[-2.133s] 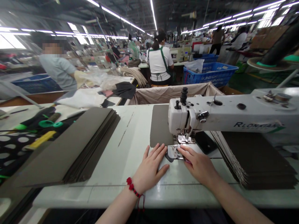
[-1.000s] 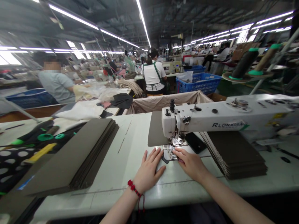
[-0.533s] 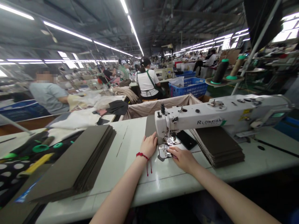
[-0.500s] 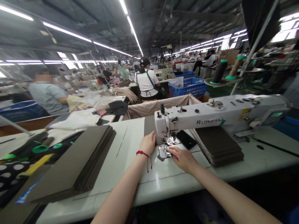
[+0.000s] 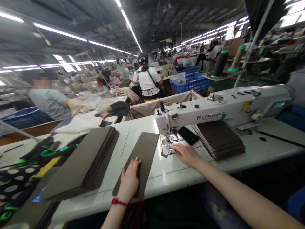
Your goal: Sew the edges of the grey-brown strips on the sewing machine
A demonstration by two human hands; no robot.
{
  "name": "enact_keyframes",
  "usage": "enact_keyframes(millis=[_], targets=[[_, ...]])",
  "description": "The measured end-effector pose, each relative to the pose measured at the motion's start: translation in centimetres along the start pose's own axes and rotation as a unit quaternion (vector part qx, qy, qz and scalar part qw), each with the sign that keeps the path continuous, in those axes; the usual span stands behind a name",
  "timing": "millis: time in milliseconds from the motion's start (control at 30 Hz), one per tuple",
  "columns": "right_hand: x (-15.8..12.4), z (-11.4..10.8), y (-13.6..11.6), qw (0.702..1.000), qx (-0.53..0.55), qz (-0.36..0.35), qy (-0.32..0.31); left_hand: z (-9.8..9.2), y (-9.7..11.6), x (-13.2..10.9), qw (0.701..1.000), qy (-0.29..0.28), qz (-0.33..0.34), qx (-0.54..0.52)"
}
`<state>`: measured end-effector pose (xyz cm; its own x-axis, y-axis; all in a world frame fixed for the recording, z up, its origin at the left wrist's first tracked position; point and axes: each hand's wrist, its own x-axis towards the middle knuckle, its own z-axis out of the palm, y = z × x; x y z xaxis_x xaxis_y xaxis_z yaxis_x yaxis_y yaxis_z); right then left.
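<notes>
Right now the left hand [image 5: 130,179] lies open and flat on a long taupe strip of leather-like material [image 5: 146,146], fingers close together, pressing it down without gripping it. The strip lies slantwise on the white sewing table [image 5: 166,173], its near end reaching the front edge and its far end well apart from the presser foot [image 5: 172,137] of the RLONXIANG industrial sewing machine [image 5: 214,109]. The right hand [image 5: 187,155] is lightly curled beside the foot, its fingertips [image 5: 175,148] at the needle plate; it may be pinching something small, but the view is too poor to tell. A stack of matching strips [image 5: 83,162] lies left of the hands, and a second stack [image 5: 220,140] lies right of the machine, with a black smartphone [image 5: 188,135] just beside the plate.

Fingertips this near the needle could be hurt if the machine ran. Lifting the left hand could also let the strip slide off the table's edge.
</notes>
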<state>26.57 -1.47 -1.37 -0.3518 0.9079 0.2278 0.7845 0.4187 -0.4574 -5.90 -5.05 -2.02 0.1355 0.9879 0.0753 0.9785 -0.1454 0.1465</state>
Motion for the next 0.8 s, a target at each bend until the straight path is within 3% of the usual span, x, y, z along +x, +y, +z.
enact_keyframes(millis=[133, 267, 433, 600, 700, 800], targets=[[-0.7, -1.0, -0.1, 0.998, 0.051, 0.005, 0.022, -0.1, -3.6, -5.0, 0.992, 0.015, 0.072, -0.102], [-3.5, -2.2, -0.4, 0.991, 0.100, 0.065, 0.069, -0.7, -4.2, -5.8, 0.976, -0.008, 0.157, -0.154], [-10.1, -2.4, -1.3, 0.955, 0.205, 0.174, 0.126, -2.2, -0.3, -3.1, 0.964, -0.075, 0.216, -0.133], [-17.1, -0.7, -2.2, 0.952, 0.194, 0.221, 0.080, -2.1, 3.0, -0.2, 0.946, -0.091, 0.287, -0.117], [-19.1, 0.2, -2.4, 0.960, 0.138, 0.239, 0.051, -2.0, 4.2, 0.5, 0.942, -0.087, 0.303, -0.115], [-19.2, 0.6, -2.4, 0.964, 0.093, 0.249, 0.029, -2.3, 6.5, -0.1, 0.949, -0.065, 0.282, -0.124]])
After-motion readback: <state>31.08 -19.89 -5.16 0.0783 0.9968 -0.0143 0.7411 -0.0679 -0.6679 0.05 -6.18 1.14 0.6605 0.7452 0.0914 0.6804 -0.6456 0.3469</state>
